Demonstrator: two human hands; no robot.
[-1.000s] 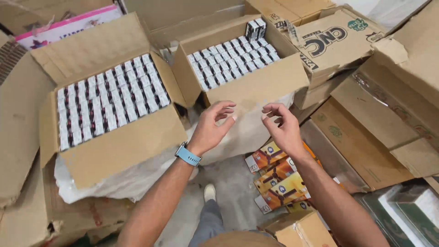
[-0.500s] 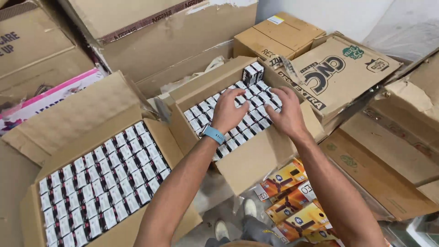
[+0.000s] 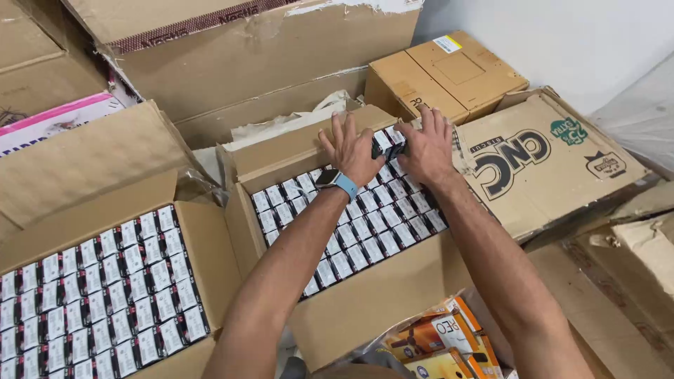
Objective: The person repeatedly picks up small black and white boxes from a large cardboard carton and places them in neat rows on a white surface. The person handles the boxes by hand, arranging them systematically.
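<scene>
Both hands have moved forward to the far edge of the open carton point(image 3: 365, 309). Left hand point(image 3: 353, 151) and right hand point(image 3: 426, 147), fingers spread, press either side of a small raised stack of boxes point(image 3: 388, 142); grip apparently loose, partly hidden. Second filled carton point(image 3: 203, 253) sits left.

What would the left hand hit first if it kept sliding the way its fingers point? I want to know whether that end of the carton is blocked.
Probably the open brown cardboard carton's raised far flap, just beyond the left hand; depth is unclear.
</scene>
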